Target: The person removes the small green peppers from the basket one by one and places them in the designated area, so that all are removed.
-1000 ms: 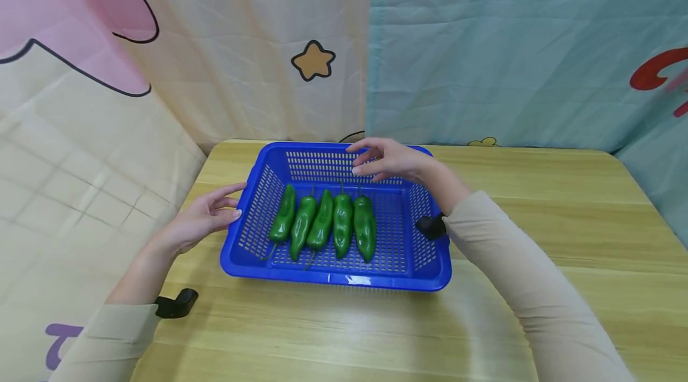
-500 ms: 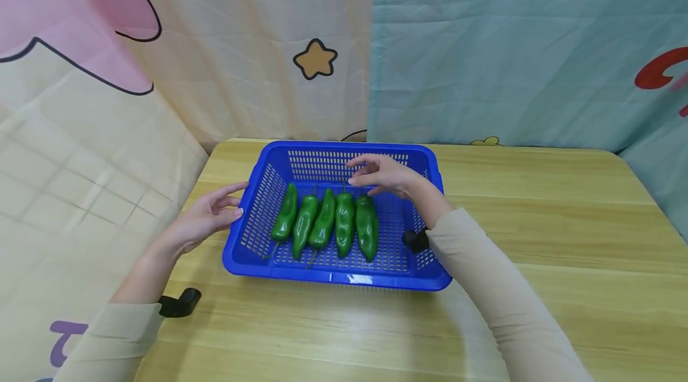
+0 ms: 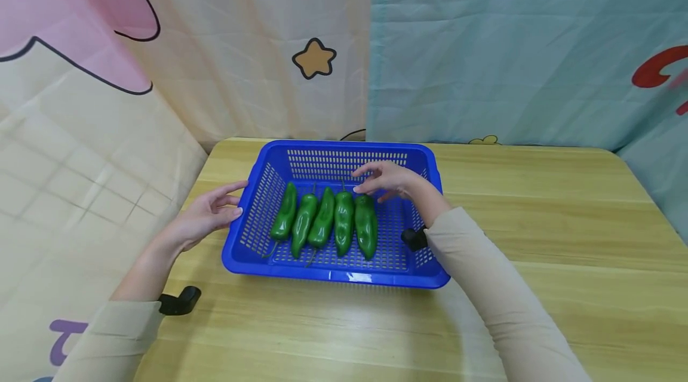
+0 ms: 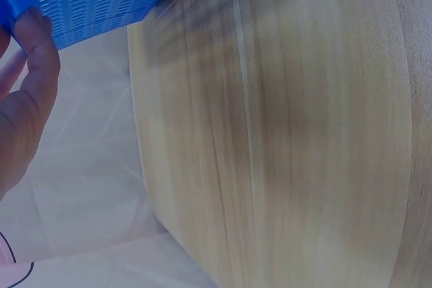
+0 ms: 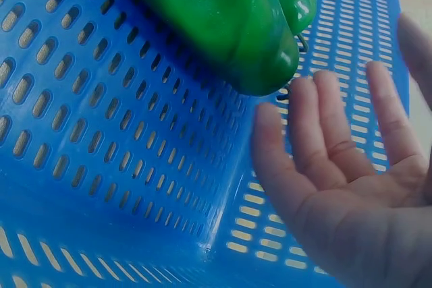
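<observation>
A blue plastic basket point(image 3: 330, 276) with slotted walls stands on the table. Several glossy green peppers point(image 3: 321, 225) lie side by side on its floor. At the basket's left rim, my left hand point(image 3: 206, 215) touches the outside with fingertips and thumb; the left wrist view shows those fingers point(image 4: 40, 45) against the basket wall point(image 4: 101, 1). My right hand point(image 3: 389, 179) reaches into the back of the basket, above the stem end of the rightmost pepper point(image 3: 366, 230). In the right wrist view its loosely spread fingers point(image 5: 270, 133) hold nothing, close to a pepper's tip point(image 5: 270, 65).
The light wooden table point(image 3: 543, 209) extends right of the basket and in front of it. Behind it hangs a printed curtain point(image 3: 462, 54). Black camera mounts point(image 3: 180, 301) sit on both wrists.
My right hand has come down from above the back rim into the basket, near the rightmost pepper's stem end. My left hand stays at the left rim, and the peppers lie as before.
</observation>
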A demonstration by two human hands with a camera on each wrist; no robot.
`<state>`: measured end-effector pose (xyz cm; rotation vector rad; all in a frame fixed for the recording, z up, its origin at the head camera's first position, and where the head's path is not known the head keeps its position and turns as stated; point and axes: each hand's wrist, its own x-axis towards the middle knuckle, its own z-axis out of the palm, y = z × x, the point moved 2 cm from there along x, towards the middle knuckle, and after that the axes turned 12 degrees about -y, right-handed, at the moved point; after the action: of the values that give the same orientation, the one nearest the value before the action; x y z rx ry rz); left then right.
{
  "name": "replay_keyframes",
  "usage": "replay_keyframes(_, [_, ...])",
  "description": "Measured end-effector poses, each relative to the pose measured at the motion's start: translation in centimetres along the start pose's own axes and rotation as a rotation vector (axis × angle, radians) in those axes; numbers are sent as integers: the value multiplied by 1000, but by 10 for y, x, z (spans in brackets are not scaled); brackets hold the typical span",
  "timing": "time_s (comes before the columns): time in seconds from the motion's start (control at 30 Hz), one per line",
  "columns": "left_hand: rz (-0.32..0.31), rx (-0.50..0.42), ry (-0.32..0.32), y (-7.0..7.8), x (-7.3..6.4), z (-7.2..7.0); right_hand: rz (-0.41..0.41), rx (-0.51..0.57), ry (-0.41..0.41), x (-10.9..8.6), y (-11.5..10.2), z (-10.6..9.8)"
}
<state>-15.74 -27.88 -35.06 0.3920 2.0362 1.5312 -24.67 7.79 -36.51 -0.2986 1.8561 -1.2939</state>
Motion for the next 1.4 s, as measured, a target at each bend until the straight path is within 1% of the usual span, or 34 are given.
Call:
replay_keyframes(0.1, [2, 0, -1, 0, 0, 0, 45, -13, 7, 1, 2, -1])
replay_keyframes(0.2, [5, 3, -1, 0, 0, 0, 73, -37, -2, 2, 4, -1])
replay_keyframes(0.5, [1, 16, 0, 1, 0, 0, 139, -142, -68, 2, 7, 0])
replay_keyframes(0.67, [-5, 23, 5, 1, 0, 0, 176, -158, -56, 2, 8, 3])
replay_keyframes(0.83, [3, 23, 8, 0, 0, -1, 216, -160, -64, 5, 10, 8])
replay_keyframes(0.97, [4, 19, 2, 0, 0, -1, 227, -154, -69, 7, 11, 10])
replay_keyframes(1.23, [-8, 26, 2, 0, -1, -1, 208, -104, -94, 8, 13, 11])
replay_keyframes(1.4, [-6, 32, 2, 1, 0, -1, 198, -115, -105, 9, 12, 13])
